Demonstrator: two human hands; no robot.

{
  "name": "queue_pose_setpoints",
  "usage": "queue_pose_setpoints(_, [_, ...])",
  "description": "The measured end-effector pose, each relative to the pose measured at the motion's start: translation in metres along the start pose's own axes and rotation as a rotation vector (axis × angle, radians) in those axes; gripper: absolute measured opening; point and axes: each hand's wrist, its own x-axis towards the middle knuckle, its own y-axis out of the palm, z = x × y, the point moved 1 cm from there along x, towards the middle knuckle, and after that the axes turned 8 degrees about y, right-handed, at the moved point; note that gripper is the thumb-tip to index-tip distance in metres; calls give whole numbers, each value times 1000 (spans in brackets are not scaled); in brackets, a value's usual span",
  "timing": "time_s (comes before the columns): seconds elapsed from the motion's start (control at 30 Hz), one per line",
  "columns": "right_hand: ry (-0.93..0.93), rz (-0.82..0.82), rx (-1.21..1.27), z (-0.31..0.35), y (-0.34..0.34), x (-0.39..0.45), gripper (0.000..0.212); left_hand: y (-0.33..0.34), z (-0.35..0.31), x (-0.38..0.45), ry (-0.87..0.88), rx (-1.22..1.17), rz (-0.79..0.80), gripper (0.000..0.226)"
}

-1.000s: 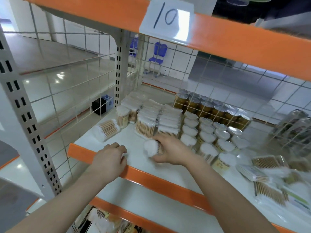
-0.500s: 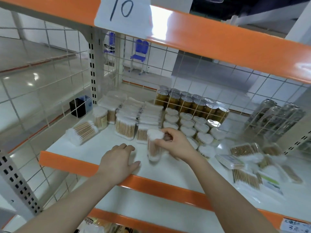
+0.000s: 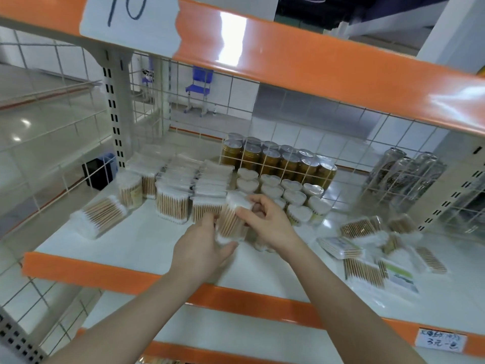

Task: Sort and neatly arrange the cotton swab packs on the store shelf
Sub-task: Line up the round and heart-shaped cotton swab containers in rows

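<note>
Both hands on one upright swab pack (image 3: 232, 219) — L hand (image 3: 202, 248) cups base, R hand (image 3: 267, 222) pinches top.

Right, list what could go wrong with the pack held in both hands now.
1. The held pack is upright between the left hand and right hand, close to the standing row; setting it down carelessly could topple those packs.
2. The loose packs lying scattered at the right sit near the right forearm, which might sweep them toward the shelf's orange edge.
</note>
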Motion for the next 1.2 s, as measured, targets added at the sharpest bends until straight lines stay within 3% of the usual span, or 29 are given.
queue_pose_setpoints(0.13, [-55,28,-51,-1,-12,-1,41,2,1,1,43,-62,22,63])
queue_pose_setpoints(0.4, [-92,135,-48,1,-34,-2,35,1,-2,-2,70,-360,139,50])
queue_pose_setpoints(0.57, [-91,164,-10,2,-41,-1,20,2,-1,-5,101,-427,192,37])
queue_pose_setpoints(0.77, [-54,32,-88,-1,-33,4,12,10,6,-9,44,-488,176,39])
queue_pose_setpoints(0.93, [2,-73,-207,1,-28,10,19,14,7,-11,-11,-534,155,50])
queue_pose_setpoints(1.2, [23,-89,-319,5,-27,7,25,11,3,-15,-28,-619,140,43])
